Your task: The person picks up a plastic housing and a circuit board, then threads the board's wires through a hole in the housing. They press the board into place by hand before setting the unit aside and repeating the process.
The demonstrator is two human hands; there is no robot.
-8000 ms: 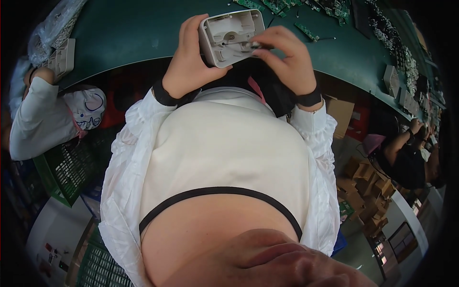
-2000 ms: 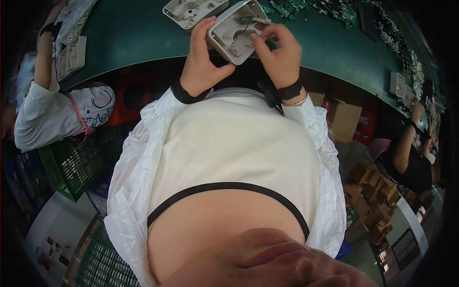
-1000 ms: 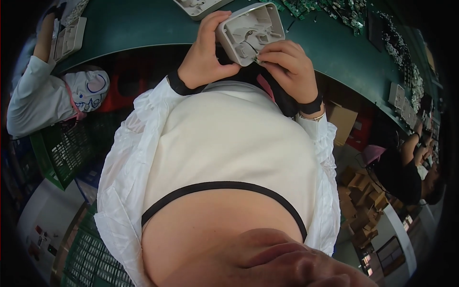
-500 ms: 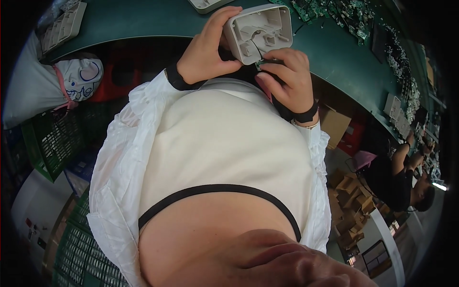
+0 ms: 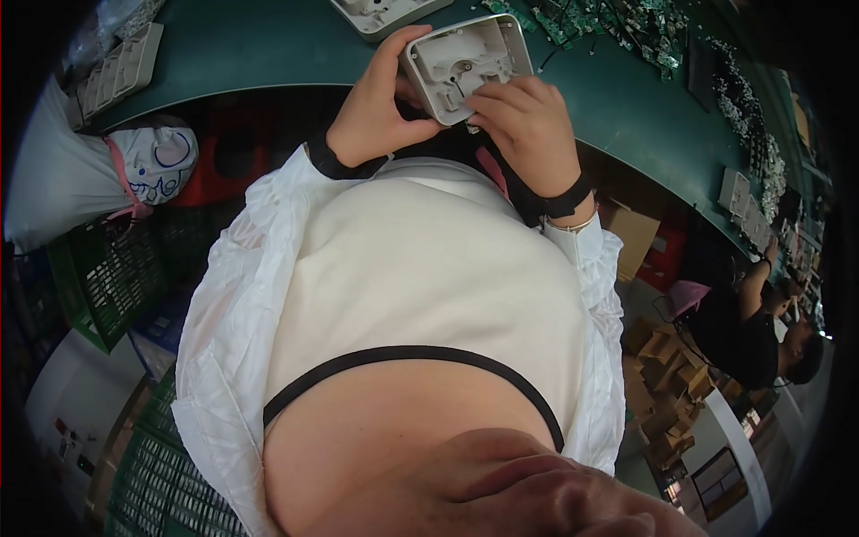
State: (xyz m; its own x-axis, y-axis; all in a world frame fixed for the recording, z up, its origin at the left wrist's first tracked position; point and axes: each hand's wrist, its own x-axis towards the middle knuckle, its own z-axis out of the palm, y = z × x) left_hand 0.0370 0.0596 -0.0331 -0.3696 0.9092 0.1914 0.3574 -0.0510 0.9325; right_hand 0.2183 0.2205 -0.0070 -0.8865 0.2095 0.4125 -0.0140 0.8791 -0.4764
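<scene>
Tilted up in front of me is an open white plastic housing (image 5: 461, 45), its hollow side with molded posts and ribs facing me. My left hand (image 5: 371, 112) is closed round its left side, fingers behind and thumb along the lower edge. At the lower right wall, the fingers of my right hand (image 5: 528, 130) are pinched together, their tips reaching into the housing. A thin dark wire (image 5: 461, 89) inside runs toward these fingertips. Below the lower edge a small part (image 5: 472, 129) shows, too small to name. What the pinch holds is hidden.
Behind the housing, a green table (image 5: 268, 45) carries another white housing (image 5: 385, 13) and piles of green circuit boards (image 5: 617, 27). White molded parts (image 5: 125, 67) lie at the far left. Green crates (image 5: 98, 268) and a white sack (image 5: 54, 179) stand left; a co-worker (image 5: 734, 331) sits right.
The housing has shifted slightly left. My right fingers have moved up from below its edge to inside its lower wall. The small green board seen under the edge is now mostly hidden.
</scene>
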